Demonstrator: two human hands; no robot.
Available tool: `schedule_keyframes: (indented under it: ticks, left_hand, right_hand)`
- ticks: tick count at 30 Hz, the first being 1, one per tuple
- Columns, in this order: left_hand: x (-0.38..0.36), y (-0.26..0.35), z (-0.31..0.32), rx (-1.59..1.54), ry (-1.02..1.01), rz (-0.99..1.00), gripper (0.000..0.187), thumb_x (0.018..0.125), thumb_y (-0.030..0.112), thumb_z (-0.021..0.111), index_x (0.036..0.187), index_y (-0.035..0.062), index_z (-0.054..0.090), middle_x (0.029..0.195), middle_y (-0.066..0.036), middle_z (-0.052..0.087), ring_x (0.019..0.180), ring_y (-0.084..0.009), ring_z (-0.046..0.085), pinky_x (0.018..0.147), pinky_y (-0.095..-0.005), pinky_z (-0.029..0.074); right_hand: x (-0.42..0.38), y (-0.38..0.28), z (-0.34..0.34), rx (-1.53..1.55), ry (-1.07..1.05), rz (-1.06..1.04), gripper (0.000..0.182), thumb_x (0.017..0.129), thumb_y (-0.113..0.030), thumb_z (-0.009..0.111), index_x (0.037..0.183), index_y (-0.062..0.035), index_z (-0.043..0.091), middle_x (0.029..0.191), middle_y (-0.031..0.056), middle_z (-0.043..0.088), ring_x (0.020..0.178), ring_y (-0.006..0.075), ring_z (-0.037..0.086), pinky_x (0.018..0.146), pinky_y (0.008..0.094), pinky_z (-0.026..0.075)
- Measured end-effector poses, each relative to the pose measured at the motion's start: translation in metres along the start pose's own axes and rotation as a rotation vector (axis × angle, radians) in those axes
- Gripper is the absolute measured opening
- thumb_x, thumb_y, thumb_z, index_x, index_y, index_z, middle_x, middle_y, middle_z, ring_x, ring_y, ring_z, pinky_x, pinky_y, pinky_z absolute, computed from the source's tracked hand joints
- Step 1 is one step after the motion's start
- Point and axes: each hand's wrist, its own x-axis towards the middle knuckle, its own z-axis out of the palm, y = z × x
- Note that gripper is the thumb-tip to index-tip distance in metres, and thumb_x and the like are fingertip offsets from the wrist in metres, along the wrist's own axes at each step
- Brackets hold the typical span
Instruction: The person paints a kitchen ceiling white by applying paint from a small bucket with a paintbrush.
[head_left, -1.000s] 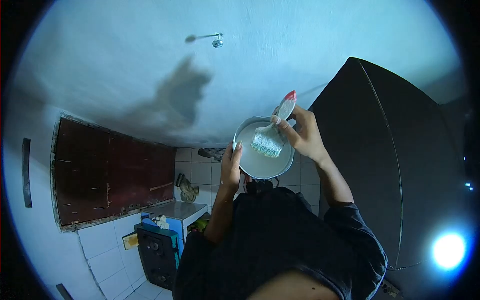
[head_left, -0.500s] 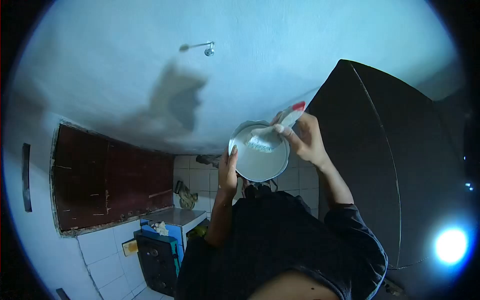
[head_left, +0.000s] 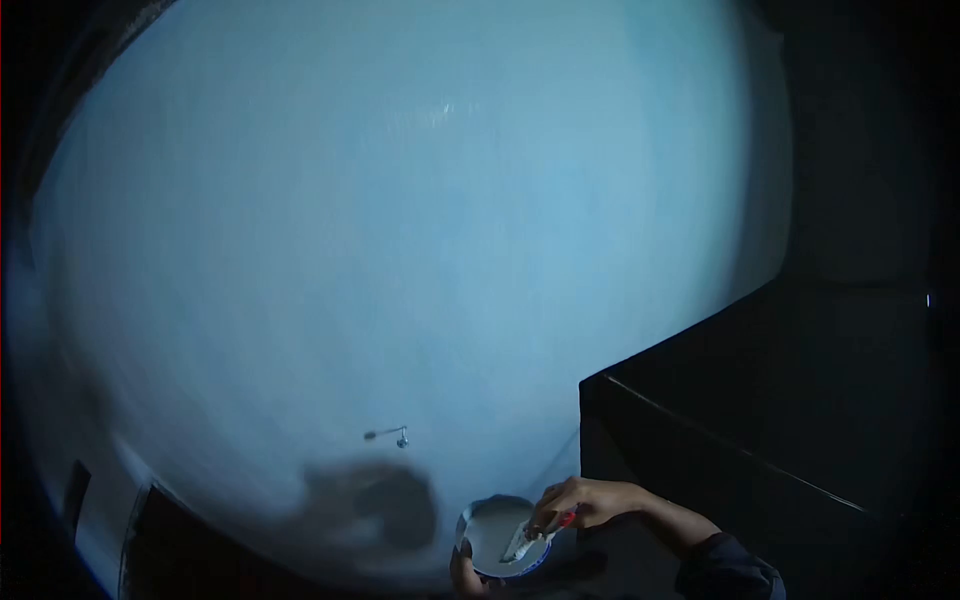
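Note:
A round white tub point(head_left: 468, 517) with pale, paint-like liquid in it is near the bottom of the view. My left hand point(head_left: 466, 574) grips its left side, thumb up at the rim, the rest cut off by the frame's lower edge. Over the right part of the tub, my right hand point(head_left: 585, 503) is closed around a paintbrush point(head_left: 518, 543) with a red-ended handle. The white-coated bristles point down and left into the tub.
A large pale blue wall point(head_left: 420, 250) fills most of the view. A small metal fixture point(head_left: 403, 438) sticks out of it, above a dark shadow. To the right stands a tall dark panel-like structure point(head_left: 720, 370); a dark brown panel point(head_left: 190, 550) is at lower left.
The view has tilted up to the wall, so the tub and both hands now sit lower in it. My right hand has turned, and the brush now points down into the tub.

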Motion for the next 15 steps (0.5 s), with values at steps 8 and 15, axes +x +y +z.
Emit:
schedule_keyframes:
  ticks: [8, 15]
  left_hand:
    - [0.029, -0.046, -0.055, 0.399, -0.060, 0.205, 0.057, 0.082, 0.012, 0.056, 0.135, 0.0032, 0.039, 0.115, -0.018, 0.048, 0.086, -0.0288, 0.056, 0.053, -0.0329, 0.055]
    - [0.030, -0.074, -0.081, 0.738, -0.051, 0.316, 0.081, 0.069, -0.004, 0.061, 0.144, 0.0061, 0.032, 0.136, -0.020, 0.036, 0.109, -0.0333, 0.049, 0.066, -0.0339, 0.059]
  right_hand:
    - [0.026, -0.117, -0.118, -0.414, 0.431, -0.271, 0.025, 0.069, 0.008, 0.063, 0.093, 0.0023, 0.068, 0.096, 0.0143, 0.070, 0.093, 0.0292, 0.068, 0.081, 0.0352, 0.053]
    - [0.081, -0.219, -0.271, -0.889, 0.769, -0.436, 0.019, 0.089, -0.012, 0.068, 0.103, 0.0003, 0.066, 0.102, 0.0110, 0.068, 0.092, 0.0207, 0.062, 0.086, 0.0376, 0.051]
